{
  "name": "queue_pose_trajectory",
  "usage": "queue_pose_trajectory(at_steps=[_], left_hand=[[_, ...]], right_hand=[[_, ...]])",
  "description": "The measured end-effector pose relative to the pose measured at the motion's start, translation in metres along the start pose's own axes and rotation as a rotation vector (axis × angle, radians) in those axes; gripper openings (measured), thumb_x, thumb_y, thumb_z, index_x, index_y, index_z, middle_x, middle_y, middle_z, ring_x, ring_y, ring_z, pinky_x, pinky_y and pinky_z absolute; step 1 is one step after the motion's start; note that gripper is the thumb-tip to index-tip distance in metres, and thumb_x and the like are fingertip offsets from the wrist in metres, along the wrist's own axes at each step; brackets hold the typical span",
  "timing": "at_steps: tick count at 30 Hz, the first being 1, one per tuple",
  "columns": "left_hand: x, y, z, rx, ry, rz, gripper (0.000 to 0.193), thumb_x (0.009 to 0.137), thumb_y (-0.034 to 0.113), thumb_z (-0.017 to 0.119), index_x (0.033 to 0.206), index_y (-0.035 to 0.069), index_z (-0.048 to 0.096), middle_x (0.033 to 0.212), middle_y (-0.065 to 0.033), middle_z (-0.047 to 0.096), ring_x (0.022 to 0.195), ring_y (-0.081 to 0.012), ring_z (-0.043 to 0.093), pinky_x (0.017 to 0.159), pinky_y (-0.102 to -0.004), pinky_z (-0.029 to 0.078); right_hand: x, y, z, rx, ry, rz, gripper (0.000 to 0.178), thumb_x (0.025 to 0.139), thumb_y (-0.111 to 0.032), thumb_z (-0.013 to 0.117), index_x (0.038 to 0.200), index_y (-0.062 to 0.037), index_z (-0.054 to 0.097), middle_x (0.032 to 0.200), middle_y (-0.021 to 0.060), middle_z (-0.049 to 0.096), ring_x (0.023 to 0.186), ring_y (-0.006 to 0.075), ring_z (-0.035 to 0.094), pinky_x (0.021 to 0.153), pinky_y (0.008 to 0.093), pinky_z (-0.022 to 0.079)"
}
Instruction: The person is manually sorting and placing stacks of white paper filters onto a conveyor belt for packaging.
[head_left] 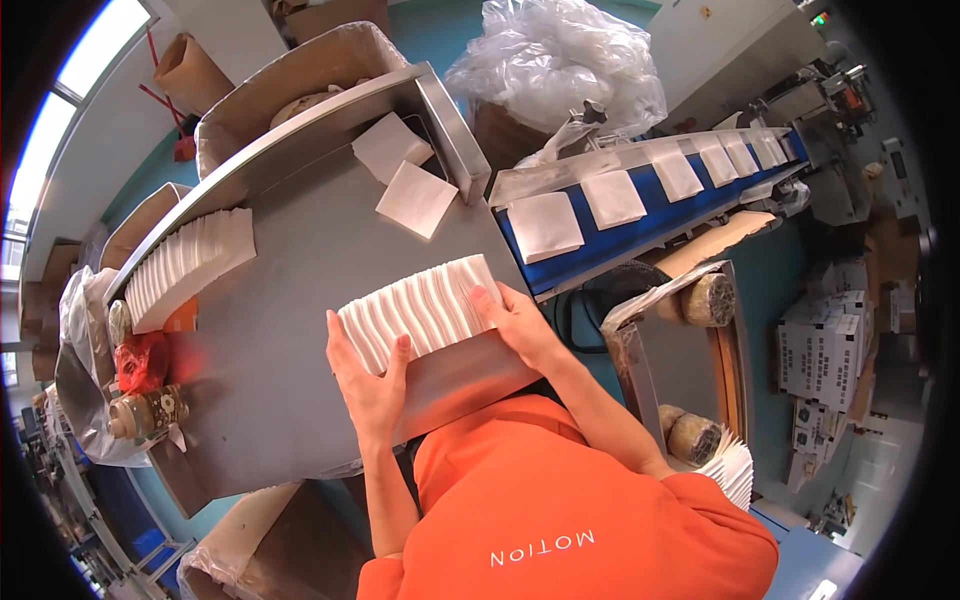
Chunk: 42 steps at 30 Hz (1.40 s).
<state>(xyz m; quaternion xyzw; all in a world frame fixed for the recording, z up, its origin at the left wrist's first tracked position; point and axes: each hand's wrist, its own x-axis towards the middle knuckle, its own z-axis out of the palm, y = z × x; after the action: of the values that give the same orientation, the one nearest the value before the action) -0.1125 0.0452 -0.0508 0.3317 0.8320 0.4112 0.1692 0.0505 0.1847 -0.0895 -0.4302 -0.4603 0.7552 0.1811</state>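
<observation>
A row of white folded paper napkins (415,310), standing on edge and pressed together, is held between my two hands above the near part of the metal table. My left hand (370,385) grips the row's left end, thumb on the near side. At the right end, my right hand (520,325) closes on the napkins, its thumb over their top edges. Beyond my hands, two small flat napkin piles (418,200) overlap in the table's far corner. Another standing row of napkins (190,268) leans along the table's left rim.
A blue conveyor belt (550,262) carries spaced napkin piles toward the table's right side. The metal table (285,350) has a raised rim. Red plastic (143,362) and a tape roll (148,412) lie at its left edge. Cardboard boxes (345,55) stand behind; bagged clear plastic (565,65) sits beyond.
</observation>
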Motion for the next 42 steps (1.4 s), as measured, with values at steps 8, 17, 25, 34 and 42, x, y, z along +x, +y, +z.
queue_pose_trajectory(at_steps=[8, 17, 25, 34, 42], left_hand=[[0.001, -0.001, -0.005, 0.033, 0.051, -0.038, 0.090, 0.087, 0.045, 0.070, 0.150, -0.001, 0.024, 0.151, -0.0229, 0.032, 0.142, -0.0359, 0.030, 0.115, -0.0432, 0.026], [-0.004, 0.006, 0.001, -0.075, -0.081, -0.001, 0.091, 0.086, 0.043, 0.072, 0.150, -0.002, 0.024, 0.151, -0.0231, 0.031, 0.141, -0.0353, 0.031, 0.114, -0.0416, 0.028], [0.000, 0.004, 0.004, -0.004, 0.011, -0.001, 0.091, 0.087, 0.045, 0.071, 0.149, -0.002, 0.024, 0.148, -0.0244, 0.033, 0.140, -0.0367, 0.032, 0.113, -0.0429, 0.029], [-0.002, 0.007, 0.011, -0.101, -0.080, -0.010, 0.089, 0.086, 0.040, 0.073, 0.148, -0.003, 0.026, 0.145, -0.0228, 0.037, 0.136, -0.0349, 0.036, 0.112, -0.0426, 0.031], [0.003, 0.010, 0.010, -0.013, 0.003, -0.005, 0.093, 0.086, 0.046, 0.072, 0.149, -0.004, 0.024, 0.148, -0.0244, 0.034, 0.138, -0.0369, 0.033, 0.112, -0.0437, 0.030]], right_hand=[[-0.002, 0.019, -0.045, 0.242, -0.068, 0.284, 0.038, 0.092, -0.013, 0.063, 0.126, 0.0002, 0.054, 0.112, 0.0089, 0.062, 0.099, 0.0171, 0.061, 0.081, 0.0312, 0.053], [-0.015, -0.023, 0.009, -0.413, 0.105, -0.077, 0.048, 0.098, -0.039, 0.059, 0.121, 0.0027, 0.057, 0.109, 0.0085, 0.064, 0.093, 0.0109, 0.057, 0.083, 0.0243, 0.046], [-0.007, 0.007, -0.032, 0.365, -0.080, 0.259, 0.036, 0.096, -0.019, 0.059, 0.126, 0.0020, 0.055, 0.111, 0.0073, 0.063, 0.097, 0.0155, 0.061, 0.084, 0.0268, 0.050], [-0.005, -0.012, -0.006, -0.289, 0.088, -0.069, 0.055, 0.097, -0.043, 0.059, 0.127, 0.0017, 0.053, 0.115, 0.0085, 0.062, 0.103, 0.0137, 0.055, 0.093, 0.0268, 0.044], [-0.008, 0.003, -0.024, 0.381, -0.103, 0.230, 0.040, 0.096, -0.025, 0.061, 0.126, 0.0009, 0.056, 0.113, 0.0078, 0.064, 0.100, 0.0163, 0.062, 0.089, 0.0304, 0.050]])
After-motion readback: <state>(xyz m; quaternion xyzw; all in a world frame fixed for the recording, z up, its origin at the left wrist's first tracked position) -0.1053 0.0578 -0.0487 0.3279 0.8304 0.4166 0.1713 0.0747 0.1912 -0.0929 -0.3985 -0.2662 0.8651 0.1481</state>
